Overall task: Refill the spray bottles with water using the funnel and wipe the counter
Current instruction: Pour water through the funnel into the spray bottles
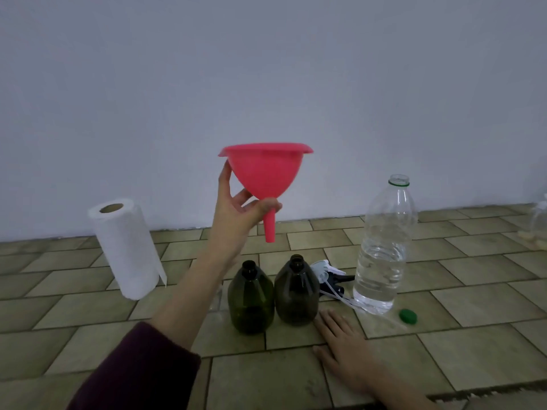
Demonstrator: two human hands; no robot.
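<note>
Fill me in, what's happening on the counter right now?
The left hand holds a pink funnel in the air above two open green bottles standing side by side. The right hand rests flat on the tiled counter beside them. The spray heads lie behind the bottles. An uncapped water bottle, partly full, stands to the right, its green cap beside it. A paper towel roll stands at the left.

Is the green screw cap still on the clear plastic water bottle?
No, the clear plastic water bottle stands with an open neck, and the green screw cap lies on the tiled counter beside its base.
</note>
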